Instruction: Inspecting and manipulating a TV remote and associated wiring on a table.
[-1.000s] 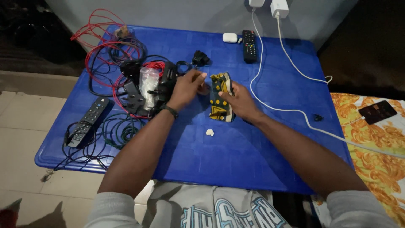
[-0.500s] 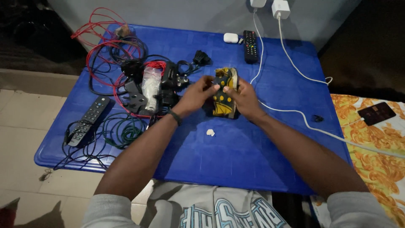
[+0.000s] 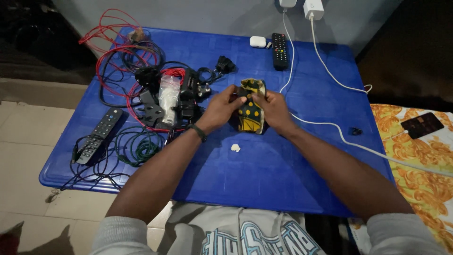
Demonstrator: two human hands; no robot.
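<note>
Both hands have lifted the yellow-and-black patterned pouch [image 3: 250,112] slightly and now pinch its top edge, where a second ago it lay flatter under them. At the left edge of the blue counter [image 3: 292,174] lies a dark remote [image 3: 98,136] among green and black cables [image 3: 137,147]. Red wires [image 3: 118,52] and black plugs sit in the upper left. Near the centre, the left hand [image 3: 221,109] and right hand [image 3: 272,109] each grip the pouch. A white charger cable [image 3: 330,80] trails off to the right.
</note>
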